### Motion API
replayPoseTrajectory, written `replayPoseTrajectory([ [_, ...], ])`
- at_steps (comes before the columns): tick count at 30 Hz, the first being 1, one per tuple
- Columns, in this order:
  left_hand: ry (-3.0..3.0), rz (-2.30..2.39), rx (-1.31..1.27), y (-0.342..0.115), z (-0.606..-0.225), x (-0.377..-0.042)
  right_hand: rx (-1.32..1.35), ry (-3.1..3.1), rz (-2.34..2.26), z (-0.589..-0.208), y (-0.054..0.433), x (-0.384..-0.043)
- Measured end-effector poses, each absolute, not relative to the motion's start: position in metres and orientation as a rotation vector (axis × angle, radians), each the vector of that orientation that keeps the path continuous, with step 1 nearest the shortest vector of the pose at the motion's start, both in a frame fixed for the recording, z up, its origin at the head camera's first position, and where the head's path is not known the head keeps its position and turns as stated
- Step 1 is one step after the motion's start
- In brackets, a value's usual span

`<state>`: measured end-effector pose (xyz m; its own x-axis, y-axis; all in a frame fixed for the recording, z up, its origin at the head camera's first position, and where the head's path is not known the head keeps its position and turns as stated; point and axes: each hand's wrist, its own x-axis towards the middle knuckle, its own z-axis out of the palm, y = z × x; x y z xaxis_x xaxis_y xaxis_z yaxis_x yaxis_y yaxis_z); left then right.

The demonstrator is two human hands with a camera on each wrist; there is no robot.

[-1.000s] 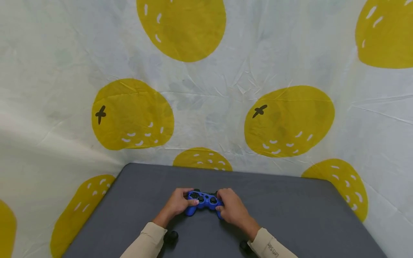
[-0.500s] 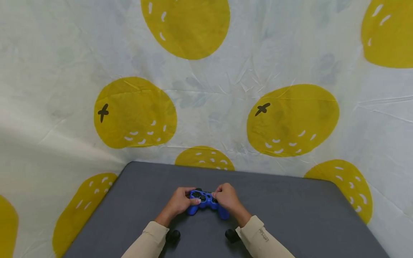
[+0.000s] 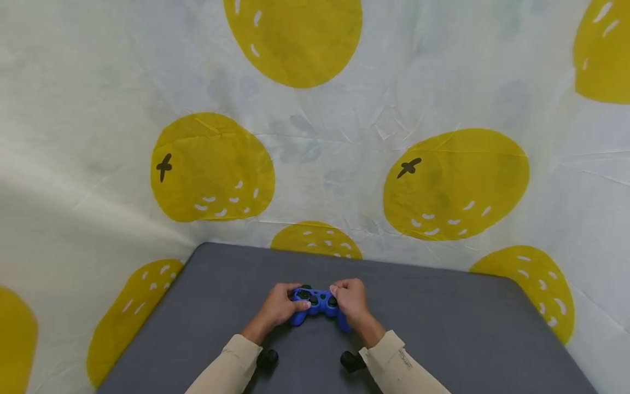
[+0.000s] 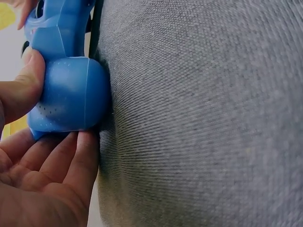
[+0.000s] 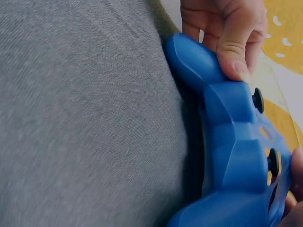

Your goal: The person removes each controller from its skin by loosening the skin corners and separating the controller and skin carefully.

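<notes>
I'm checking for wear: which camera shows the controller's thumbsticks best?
The right wrist view: both thumbsticks stand large, in profile, on the blue controller. The head view shows them small, from above. The left wrist view shows dark parts at upper left, too partial to identify.

Lower centre of frame: left hand (image 3: 278, 306) grips left side of blue game controller (image 3: 322, 302); right hand (image 3: 353, 302) pinches its upper right edge. Grey desk (image 3: 423, 323) below; fruit-printed cloth (image 3: 330, 180) across upper frame.

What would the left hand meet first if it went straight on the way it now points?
The blue game controller: the left hand grips its left end. Past it, the right hand seems next in line, though depth is hard to judge.
</notes>
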<state>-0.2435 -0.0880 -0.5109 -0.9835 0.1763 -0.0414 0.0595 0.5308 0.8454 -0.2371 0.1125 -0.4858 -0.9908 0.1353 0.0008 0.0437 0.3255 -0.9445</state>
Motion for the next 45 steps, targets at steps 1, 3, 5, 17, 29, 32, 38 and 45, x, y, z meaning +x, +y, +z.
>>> replayPoseTrajectory([
  [1,2.647,1.443,0.196,-0.088,-0.511,-0.244,-0.159,-2.488,1.777,-0.486,0.113,-0.237],
  [3,2.664,1.422,0.192,-0.087,-0.51,-0.244,-0.13,-2.488,1.795,-0.488,0.115,-0.235],
  [5,2.67,1.42,0.181,-0.087,-0.51,-0.244,-0.073,-2.49,1.811,-0.488,0.118,-0.234],
  [17,2.673,1.41,0.172,-0.09,-0.509,-0.24,0.391,-2.659,1.644,-0.5,0.135,-0.23],
  [29,2.643,1.419,0.188,-0.087,-0.506,-0.243,0.362,-2.445,1.614,-0.511,0.138,-0.227],
  [32,2.637,1.428,0.179,-0.085,-0.507,-0.243,0.301,-2.447,1.708,-0.509,0.142,-0.227],
  [38,2.606,1.464,0.19,-0.085,-0.511,-0.244,0.172,-2.473,1.778,-0.498,0.142,-0.231],
  [45,2.58,1.482,0.212,-0.087,-0.514,-0.245,0.288,-2.734,1.385,-0.481,0.116,-0.24],
])
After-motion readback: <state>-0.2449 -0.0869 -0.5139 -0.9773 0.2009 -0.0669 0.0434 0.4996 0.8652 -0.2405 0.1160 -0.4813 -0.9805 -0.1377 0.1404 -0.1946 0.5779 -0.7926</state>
